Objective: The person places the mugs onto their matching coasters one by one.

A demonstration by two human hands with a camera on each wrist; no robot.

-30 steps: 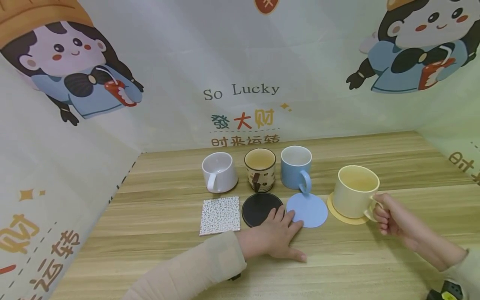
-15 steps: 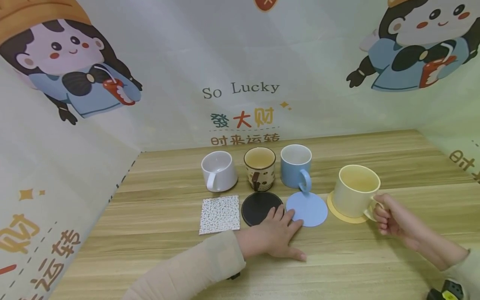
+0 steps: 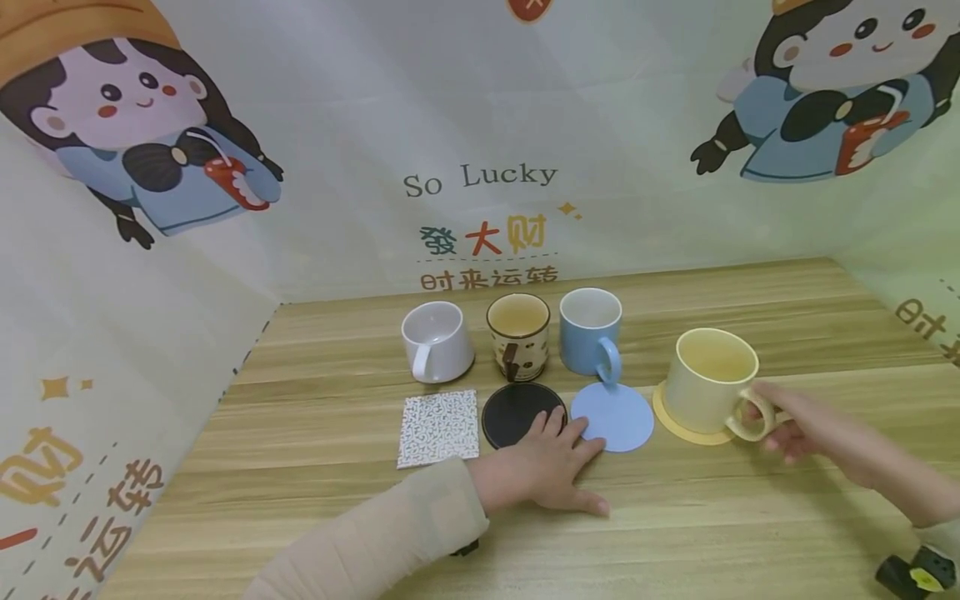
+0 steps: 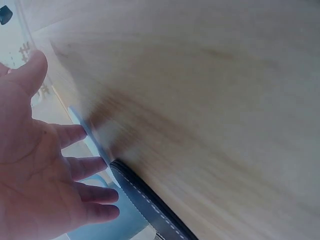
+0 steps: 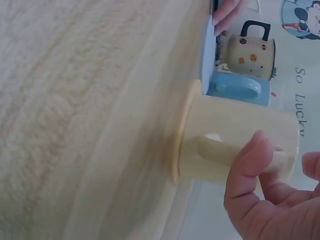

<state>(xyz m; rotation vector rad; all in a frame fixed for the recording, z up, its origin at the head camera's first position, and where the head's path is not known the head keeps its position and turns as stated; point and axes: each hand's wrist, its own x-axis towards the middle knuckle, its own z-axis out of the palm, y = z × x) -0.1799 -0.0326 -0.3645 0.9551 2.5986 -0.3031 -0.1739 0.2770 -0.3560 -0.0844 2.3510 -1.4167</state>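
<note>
A pale yellow mug (image 3: 701, 392) stands upright on a round yellow coaster (image 3: 666, 421). My right hand (image 3: 813, 421) is at the mug's handle with loosened fingers; in the head view the whole loop shows in front of them. In the right wrist view the thumb (image 5: 255, 155) overlaps the handle. Palm down and fingers spread, my left hand (image 3: 551, 471) lies at the near edges of a round black coaster (image 3: 516, 417) and a light blue one. Its fingertips reach onto the black coaster and the light blue coaster (image 3: 618, 418).
Behind the coasters stand a white mug (image 3: 442, 354), a brown-patterned cream mug (image 3: 528, 354) and a blue mug (image 3: 577, 342). A square black-and-white patterned coaster (image 3: 437, 429) lies left of the black one. Printed cloth (image 3: 337, 208) walls in the wooden table (image 3: 315, 367) at back and sides.
My right hand has loosened its grip on the yellow mug's handle and shifted slightly right. The left hand and the coasters have stayed in place.
</note>
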